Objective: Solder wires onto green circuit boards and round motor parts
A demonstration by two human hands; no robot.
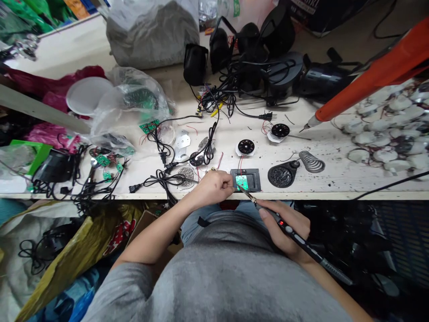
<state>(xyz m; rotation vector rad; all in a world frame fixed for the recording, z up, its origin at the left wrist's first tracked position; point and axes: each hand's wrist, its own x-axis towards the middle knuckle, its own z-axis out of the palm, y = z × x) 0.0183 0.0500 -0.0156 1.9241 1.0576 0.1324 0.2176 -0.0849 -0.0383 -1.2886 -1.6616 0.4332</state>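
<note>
In my right hand (288, 226) is a black soldering iron (296, 239) with a lit red display. Its tip reaches the small green circuit board (241, 182), which lies in a black rectangular tray (255, 180). My left hand (219, 185) is closed at the tray's left edge, fingertips pinched beside the board; what they grip is too small to make out. Thin red wires rise from the board toward a black LED disc (246, 146) on a white base. To the right of the tray sits a round black dish (283, 174) with dark residue.
A coiled metal spring stand (311, 161) lies right of the dish. Another black disc (280, 130) sits farther back, under an orange-handled tool (365, 74). Black cables (164, 179) tangle at left. Several white round parts (385, 134) crowd the right; black lamp housings (248, 40) stand behind.
</note>
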